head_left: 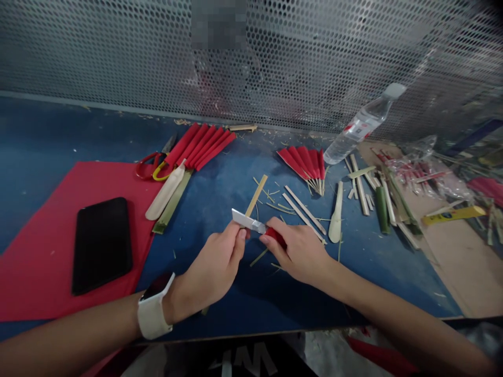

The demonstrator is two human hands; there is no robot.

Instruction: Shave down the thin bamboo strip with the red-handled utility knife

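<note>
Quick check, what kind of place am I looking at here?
Probably a craft workbench for making paper fans. Folded red fans and split bamboo strips lie on a blue table, a perforated metal screen stands behind it, and the right hand holds a knife.

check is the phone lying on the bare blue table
No, the black phone lies on the red sheet at the left, not on the bare blue table.

The water bottle (363, 124) label is too blurred to read.
</note>
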